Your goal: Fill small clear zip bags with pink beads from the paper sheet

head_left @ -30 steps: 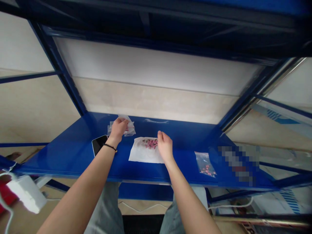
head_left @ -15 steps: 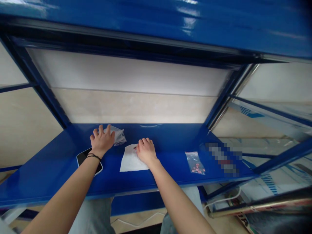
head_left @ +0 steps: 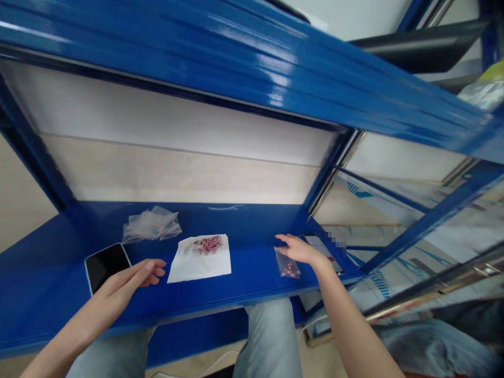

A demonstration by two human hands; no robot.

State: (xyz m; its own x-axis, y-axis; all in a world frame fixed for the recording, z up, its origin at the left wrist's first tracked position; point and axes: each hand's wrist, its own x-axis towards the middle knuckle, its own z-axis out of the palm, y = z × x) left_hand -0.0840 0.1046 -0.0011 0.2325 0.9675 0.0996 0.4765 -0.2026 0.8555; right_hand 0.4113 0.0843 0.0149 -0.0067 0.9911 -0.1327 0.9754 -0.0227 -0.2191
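Note:
My left hand hovers or rests at the front of the blue shelf, right of a smartphone, with loosely bent fingers and nothing in them. Over the top edge of a small clear zip bag reaches my right hand, its fingers apart; whether they touch the plastic I cannot tell. Small pinkish-red beads lie in the bag's lower part. Between my hands a white sheet of paper lies flat, bearing a pile of similar beads. Behind it at left is a heap of clear plastic bags.
All these things lie on a blue metal shelf. At its right end is a flat, partly blurred rectangular object. An upper blue shelf beam runs overhead, and a blue post stands to the right.
The view has turned right. My right hand has gone from the paper to the beaded bag, uncovering the bead pile. My left hand has left the plastic bags and come nearer, beside the phone.

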